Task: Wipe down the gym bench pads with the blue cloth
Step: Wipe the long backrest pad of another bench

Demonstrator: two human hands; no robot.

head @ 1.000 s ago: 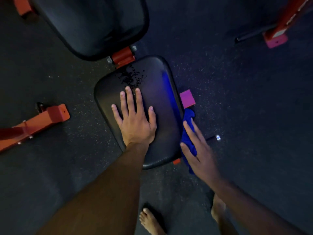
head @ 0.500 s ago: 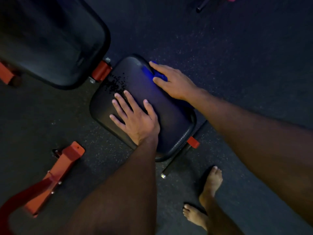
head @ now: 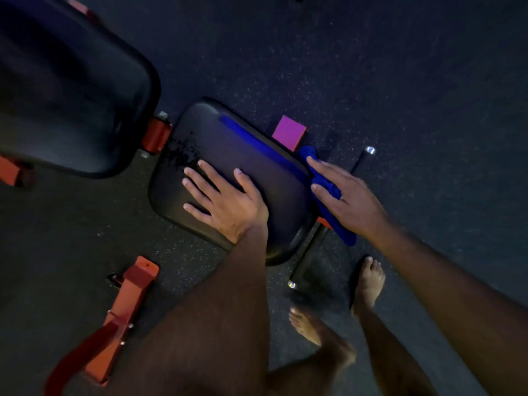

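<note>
Dim light, view down onto the bench. Left hand (head: 228,201) lies flat on the black seat pad (head: 257,167), fingers spread, palm down near the pad's near edge, gripping nothing. Right hand (head: 345,195) presses the blue cloth (head: 328,192) against the pad's right edge; fingers extended over the cloth, not curled round it, cloth pinned under palm and fingers. Cloth runs along that edge, one end bunched past the fingertips, the other hanging below the wrist. A blue sheen streaks the pad surface along the same edge. Dark specks sit at the pad's far left corner, beside the red hinge bracket (head: 155,135). The larger back pad (head: 71,90) lies beyond the hinge. Bare feet on the speckled floor (head: 400,81).
</note>
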